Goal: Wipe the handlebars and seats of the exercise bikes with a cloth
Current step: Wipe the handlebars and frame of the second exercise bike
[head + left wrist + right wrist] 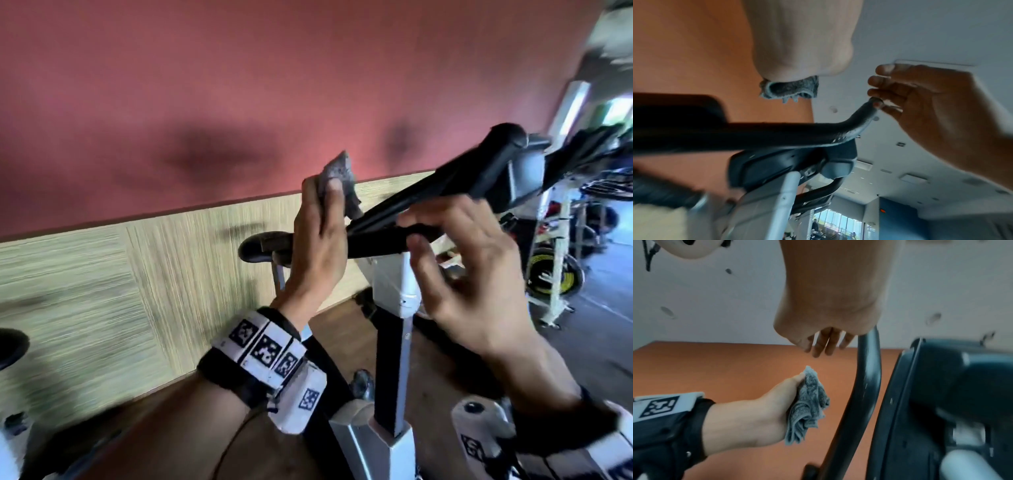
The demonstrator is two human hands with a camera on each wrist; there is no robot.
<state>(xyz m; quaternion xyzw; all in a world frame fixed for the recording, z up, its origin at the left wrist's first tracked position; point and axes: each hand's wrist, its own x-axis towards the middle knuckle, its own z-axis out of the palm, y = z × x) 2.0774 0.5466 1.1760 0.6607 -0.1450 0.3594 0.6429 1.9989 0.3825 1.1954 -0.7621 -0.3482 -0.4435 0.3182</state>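
Against the red wall (239,85) with its pale wood-grain lower panel, the nearest exercise bike (394,342) stands on a white post, its black handlebar (428,192) running up and to the right toward a console; more bikes (555,267) stand in a row farther right, blurred. Seat of this bike: not identifiable in any view, so the share of the task left cannot be judged. Right hand (479,277) is beside the near bar with fingers loosely spread and curved; whether they touch the bar cannot be told from the head view, and the left wrist view shows its fingertips near the bar's upturned tip, gripping nothing. Left hand (318,246) has its grip pinched on a bunched grey cloth (342,171), thumb pressing the wad against the fingers; the cloth is held up just left of the bar, and contact with it is unclear. Risks, as judgement: the cloth is crumpled into a small wad, so a pass along the bar may touch only one face and leave the underside and the curved tip unwiped. The loose hanging corner could snag on the console bracket. With the right hand not clearly bracing, a firm stroke could swing the handlebar or slip off the rounded tube. All frames are motion-blurred, so fine contact is uncertain.
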